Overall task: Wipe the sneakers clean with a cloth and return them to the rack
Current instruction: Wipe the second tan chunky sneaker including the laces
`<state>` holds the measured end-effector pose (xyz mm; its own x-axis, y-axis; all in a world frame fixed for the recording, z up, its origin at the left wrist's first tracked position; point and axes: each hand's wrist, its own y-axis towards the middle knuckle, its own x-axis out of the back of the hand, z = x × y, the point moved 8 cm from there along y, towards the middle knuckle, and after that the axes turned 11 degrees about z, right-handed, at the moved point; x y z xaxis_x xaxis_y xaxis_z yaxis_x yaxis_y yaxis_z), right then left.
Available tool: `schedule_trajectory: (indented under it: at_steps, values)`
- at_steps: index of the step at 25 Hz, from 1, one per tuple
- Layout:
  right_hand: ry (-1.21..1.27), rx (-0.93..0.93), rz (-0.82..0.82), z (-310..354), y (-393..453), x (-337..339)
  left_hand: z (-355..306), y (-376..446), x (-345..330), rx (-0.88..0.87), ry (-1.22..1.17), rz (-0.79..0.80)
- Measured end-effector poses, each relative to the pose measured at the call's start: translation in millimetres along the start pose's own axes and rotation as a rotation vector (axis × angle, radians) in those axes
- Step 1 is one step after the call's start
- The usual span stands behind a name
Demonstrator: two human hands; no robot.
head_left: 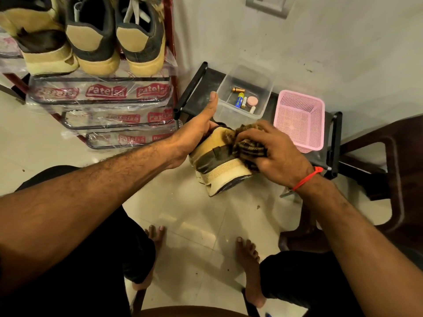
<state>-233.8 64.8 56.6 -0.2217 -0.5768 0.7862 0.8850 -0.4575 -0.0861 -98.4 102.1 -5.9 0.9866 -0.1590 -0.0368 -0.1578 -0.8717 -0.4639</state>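
This is a room in a home, most likely an entry corner or hallway; a red metal shoe rack stands against a plain painted wall, its tiers still wrapped in printed plastic, with worn sneakers lined up on the top tier; a wall switch plate sits above; the floor is glossy pale tile, and the person sits barefoot on it; a low black stand carries a clear tub of batteries and oddments and a pink plastic basket; a brown plastic chair stands beside.
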Motion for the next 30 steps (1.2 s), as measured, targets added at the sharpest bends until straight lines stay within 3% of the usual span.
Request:
schedule_trajectory:
  at_steps: [4,8,12,16,19,26,30]
  values:
    - [-0.041,0.199,0.151,26,-5,-25,-2,-1,-2,-0.017,0.035,-0.017]
    - [-0.023,-0.014,0.004,-6,-3,1,-1,-1,5,-0.015,-0.025,-0.026]
    - [-0.043,0.24,0.17,42,-5,-29,-3,-4,-4,-0.031,0.05,-0.041]
    - [-0.119,-0.08,-0.015,-32,0,13,-8,-4,10,-0.039,-0.007,-0.133]
    - [0.041,-0.189,-0.106,-48,-8,29,-5,-1,13,-0.019,-0.039,-0.1]
    - [0.282,-0.077,-0.159,-14,-3,22,2,1,8,0.015,0.129,-0.032]
    - [0.018,0.188,-0.001,29,0,-16,1,-3,9,0.02,0.036,-0.108]
